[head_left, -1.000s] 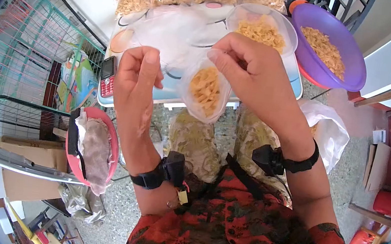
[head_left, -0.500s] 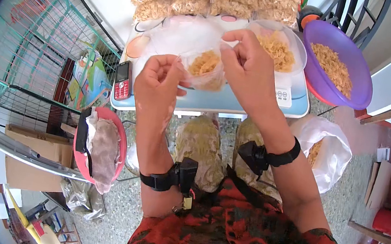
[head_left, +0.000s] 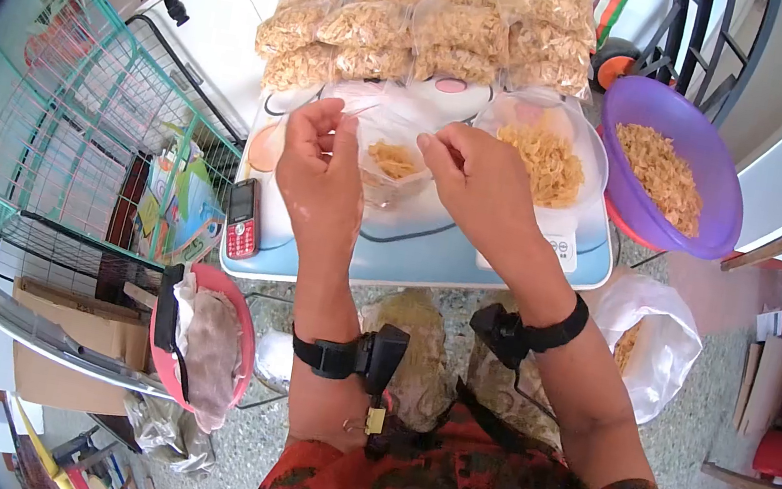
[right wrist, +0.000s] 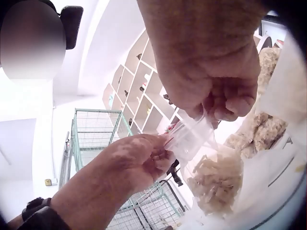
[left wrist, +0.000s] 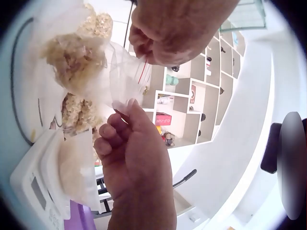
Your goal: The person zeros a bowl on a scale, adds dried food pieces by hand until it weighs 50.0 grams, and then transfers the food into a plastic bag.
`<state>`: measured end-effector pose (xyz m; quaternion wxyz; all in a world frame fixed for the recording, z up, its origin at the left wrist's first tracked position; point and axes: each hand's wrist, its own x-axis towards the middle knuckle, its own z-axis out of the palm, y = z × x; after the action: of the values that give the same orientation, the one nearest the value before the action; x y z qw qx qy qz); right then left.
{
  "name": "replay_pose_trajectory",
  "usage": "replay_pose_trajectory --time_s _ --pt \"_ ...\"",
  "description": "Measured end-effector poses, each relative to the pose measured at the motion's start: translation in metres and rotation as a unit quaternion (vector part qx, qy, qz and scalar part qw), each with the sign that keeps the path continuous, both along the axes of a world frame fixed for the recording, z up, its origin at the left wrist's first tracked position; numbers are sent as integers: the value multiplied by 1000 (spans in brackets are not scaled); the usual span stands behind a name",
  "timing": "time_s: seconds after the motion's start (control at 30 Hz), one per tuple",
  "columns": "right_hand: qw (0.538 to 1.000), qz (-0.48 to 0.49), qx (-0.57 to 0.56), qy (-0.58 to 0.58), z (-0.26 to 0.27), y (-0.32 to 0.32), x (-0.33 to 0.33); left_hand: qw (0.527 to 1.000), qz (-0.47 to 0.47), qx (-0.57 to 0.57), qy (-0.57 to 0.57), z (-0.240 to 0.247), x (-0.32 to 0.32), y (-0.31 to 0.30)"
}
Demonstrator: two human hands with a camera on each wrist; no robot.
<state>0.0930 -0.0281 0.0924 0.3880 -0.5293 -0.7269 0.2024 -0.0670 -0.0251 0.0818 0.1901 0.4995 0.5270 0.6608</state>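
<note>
Both hands pinch the top edge of a clear zip bag [head_left: 393, 162] holding yellowish dried flakes, above the front of the table. The left hand [head_left: 326, 174] grips one upper corner; the right hand [head_left: 488, 173] grips the other. A red zip line [left wrist: 143, 72] runs along the bag's mouth in the left wrist view. Seen from the right wrist, the flakes sit low in the bag [right wrist: 216, 184] and the film is stretched between the fingertips. To the right hand's right, a clear tub [head_left: 543, 171] of the same flakes stands on a white scale [head_left: 557, 249].
Filled bags [head_left: 373, 24] are stacked at the table's back. A phone [head_left: 242, 219] lies at the front left corner. Right of the table are a purple basin [head_left: 724, 183] of flakes and a white sack [head_left: 667, 326]. A wire cage [head_left: 99, 100] stands at the left.
The bag has gone from hanging near the front edge, mostly by the right hand, to being held between both hands farther over the table. The left hand has taken hold of its edge.
</note>
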Motion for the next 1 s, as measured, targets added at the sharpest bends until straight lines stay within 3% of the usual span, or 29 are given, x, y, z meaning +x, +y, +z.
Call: replay_pose_trajectory --time_s 0.03,0.13,0.23,0.33,0.47,0.63,0.83,0.93,1.0 --pt "1000 4 -26 -3 1 1 0 1000 0 -12 -1 2 0 1" --pt "994 -15 75 78 -9 -4 -3 999 5 -45 5 1 3 10" --pt "987 71 143 13 -8 -12 4 997 -4 -73 32 -12 11 27" --pt "976 141 119 -116 -9 -6 5 998 -34 -42 21 -18 19 39" --pt "959 91 74 -257 -16 10 1 996 -54 -71 -29 -22 18 47" --pt "961 84 73 -251 -11 7 -1 987 -61 -95 -118 -24 16 40" --pt "969 120 189 -100 1 -30 28 986 -38 -74 -147 -32 23 36" --pt "974 -51 195 -104 10 -57 57 981 -44 -60 -177 -36 25 37" --pt "971 -206 103 -59 5 -67 82 982 -44 -48 -177 -39 26 38"
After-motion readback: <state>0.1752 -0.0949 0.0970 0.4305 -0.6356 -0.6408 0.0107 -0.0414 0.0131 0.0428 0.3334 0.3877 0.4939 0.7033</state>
